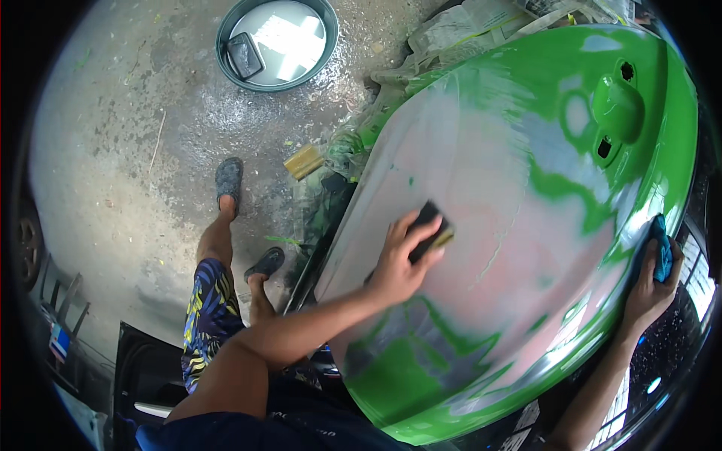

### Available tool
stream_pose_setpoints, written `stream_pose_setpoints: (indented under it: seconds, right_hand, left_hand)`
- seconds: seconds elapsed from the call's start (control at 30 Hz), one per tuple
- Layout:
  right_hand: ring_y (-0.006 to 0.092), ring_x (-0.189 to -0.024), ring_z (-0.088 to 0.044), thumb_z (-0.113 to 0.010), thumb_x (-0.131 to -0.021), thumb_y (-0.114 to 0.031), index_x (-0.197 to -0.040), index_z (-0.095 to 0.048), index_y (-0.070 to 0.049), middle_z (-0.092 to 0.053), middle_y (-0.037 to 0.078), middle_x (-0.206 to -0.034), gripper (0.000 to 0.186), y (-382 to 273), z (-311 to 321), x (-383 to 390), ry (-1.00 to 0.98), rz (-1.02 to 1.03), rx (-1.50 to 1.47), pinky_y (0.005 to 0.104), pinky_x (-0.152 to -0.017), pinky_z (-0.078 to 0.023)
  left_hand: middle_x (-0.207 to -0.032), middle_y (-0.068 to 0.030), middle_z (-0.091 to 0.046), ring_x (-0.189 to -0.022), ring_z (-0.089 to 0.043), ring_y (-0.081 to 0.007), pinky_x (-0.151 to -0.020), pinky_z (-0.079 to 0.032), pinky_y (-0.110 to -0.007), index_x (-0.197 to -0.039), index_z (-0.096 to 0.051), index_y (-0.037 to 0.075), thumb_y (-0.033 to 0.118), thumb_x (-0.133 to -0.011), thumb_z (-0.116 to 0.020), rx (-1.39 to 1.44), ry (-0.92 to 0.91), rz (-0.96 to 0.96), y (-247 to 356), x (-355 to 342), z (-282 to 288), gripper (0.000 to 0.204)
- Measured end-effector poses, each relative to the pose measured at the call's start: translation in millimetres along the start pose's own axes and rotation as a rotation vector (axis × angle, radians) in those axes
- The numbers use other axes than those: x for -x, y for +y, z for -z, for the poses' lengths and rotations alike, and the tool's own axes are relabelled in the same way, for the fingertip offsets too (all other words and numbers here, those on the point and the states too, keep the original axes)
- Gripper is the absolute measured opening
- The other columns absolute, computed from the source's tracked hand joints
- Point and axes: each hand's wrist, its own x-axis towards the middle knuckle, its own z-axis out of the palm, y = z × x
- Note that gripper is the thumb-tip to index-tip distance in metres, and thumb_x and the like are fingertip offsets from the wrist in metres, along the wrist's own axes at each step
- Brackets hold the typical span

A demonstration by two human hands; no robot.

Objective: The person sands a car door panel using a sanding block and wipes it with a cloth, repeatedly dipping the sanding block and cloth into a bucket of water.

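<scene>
A green car door [406,383] lies before me, its middle rubbed to a patchy pinkish white and grey. My left hand [402,263] grips a dark sanding block [430,225] with a yellowish-brown edge, and it sits against the pale area near the door's centre. At the right edge of the door, my right hand [653,289] is closed around a blue cloth [662,248] that touches the green rim. A handle recess [618,109] with two dark holes lies toward the upper right of the door. Fine wet-looking streaks run over the pale surface.
A round basin [226,68] of whitish water stands on the wet concrete floor, with a dark box-shaped container [245,56] in it. A yellowish block [303,161] lies near the door's left side. Crumpled masking paper [466,34] borders the panel's far edge.
</scene>
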Motion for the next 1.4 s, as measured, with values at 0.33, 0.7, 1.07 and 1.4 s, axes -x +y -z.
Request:
stream_pose_setpoints:
  seconds: [0.33, 0.7, 1.07, 1.4]
  right_hand:
    - [0.0181, -0.093, -0.064, -0.072, -0.100, -0.026, -0.122, -0.066, -0.002, -0.069, 0.011, -0.103, 0.033, -10.6, -11.6, -3.0, 0.011, 0.067, 0.079, 0.0317, -0.088, -0.051]
    - [0.0182, -0.090, -0.064, -0.071, -0.100, -0.028, -0.122, -0.067, -0.004, -0.070, 0.011, -0.099, 0.033, -40.6, -15.4, -14.6, 0.050, 0.030, 0.035, 0.0317, -0.086, -0.052]
    - [0.0163, -0.089, -0.063, -0.072, -0.100, -0.026, -0.121, -0.066, -0.003, -0.069, 0.010, -0.099, 0.033, -45.5, -16.4, -16.3, 0.057, 0.058, -0.035, 0.0306, -0.085, -0.052]
    - [0.0297, -0.099, -0.072, -0.073, -0.097, -0.036, -0.121, -0.070, -0.010, -0.073, 0.016, -0.109, 0.036, -10.4, -4.1, -11.8, 0.051, 0.120, 0.162, 0.0379, -0.088, -0.054]
  left_hand:
    - [-0.137, -0.0212, -0.060, -0.129, -0.055, -0.0399, -0.108, -0.043, -0.051, -0.138, -0.063, 0.006, 0.017, -0.093, -0.075, 0.043, -0.036, -0.058, -13.2, -22.1, -11.1, 0.048]
    - [-0.116, -0.0192, -0.070, -0.112, -0.065, -0.0368, -0.101, -0.049, -0.043, -0.130, -0.067, 0.005, 0.024, -0.091, -0.077, 0.060, 0.189, -0.153, -45.6, -237.6, -7.4, 0.045]
    - [-0.123, -0.0193, -0.068, -0.114, -0.064, -0.0347, -0.099, -0.050, -0.044, -0.129, -0.066, 0.002, 0.026, -0.092, -0.078, 0.064, 0.152, -0.196, -50.5, -278.3, 7.5, 0.045]
    - [-0.133, -0.0197, -0.061, -0.125, -0.057, -0.0365, -0.108, -0.044, -0.047, -0.139, -0.061, 0.006, 0.015, -0.092, -0.076, -0.012, -0.025, 0.036, 19.4, 58.3, 11.3, 0.050]
